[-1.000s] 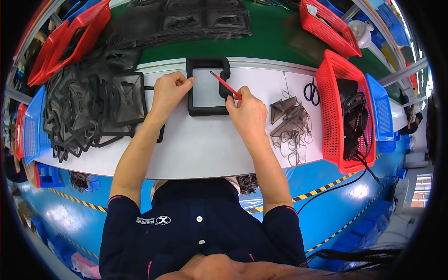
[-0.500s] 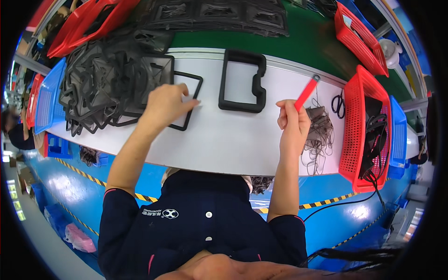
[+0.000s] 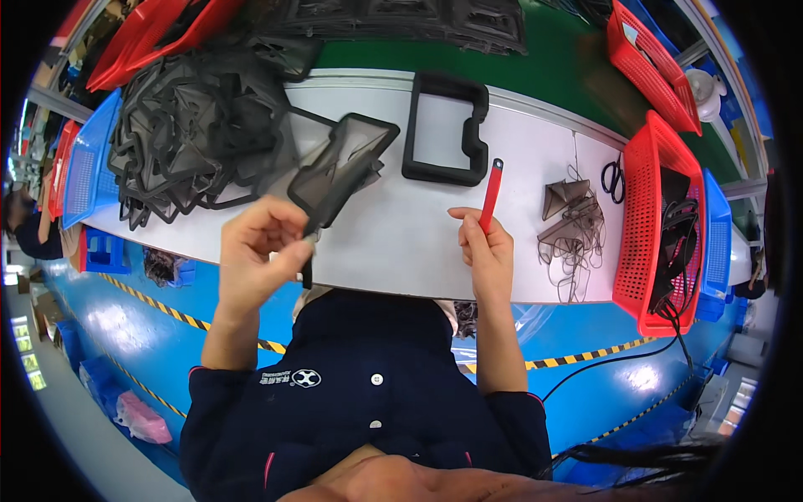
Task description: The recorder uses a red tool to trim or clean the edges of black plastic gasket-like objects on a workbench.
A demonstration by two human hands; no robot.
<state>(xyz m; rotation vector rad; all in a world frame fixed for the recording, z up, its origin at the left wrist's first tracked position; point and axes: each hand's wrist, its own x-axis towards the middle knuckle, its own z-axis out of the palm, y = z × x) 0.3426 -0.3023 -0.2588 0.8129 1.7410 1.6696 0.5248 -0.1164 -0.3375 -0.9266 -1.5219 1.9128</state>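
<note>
My left hand (image 3: pixel 263 251) pinches the near end of a black rubbery frame (image 3: pixel 339 197), which has thin grey translucent film inside. The frame is raised and tilted over the white table, smeared by motion. Its far part reaches up beside a heap of similar black frames (image 3: pixel 192 125). My right hand (image 3: pixel 487 259) is closed around a slim red-handled tool (image 3: pixel 493 197), pointing away from me; the tool's lower end is hidden in the fingers. Beyond it, a thicker black frame (image 3: pixel 416 134) with a notched right side lies flat.
Thin grey film scraps (image 3: pixel 573 222) lie right of my right hand, near black-handled scissors (image 3: pixel 613 181). A red basket (image 3: pixel 633 243) with black straps or cables stands at the right end, a blue basket (image 3: pixel 88 176) at the left. Stacked film-filled frames (image 3: pixel 401 21) sit on the green surface behind.
My left hand has taken hold of a frame by the heap and drawn it toward me, lifting it. My right hand has moved left and nearer to me with the red tool.
</note>
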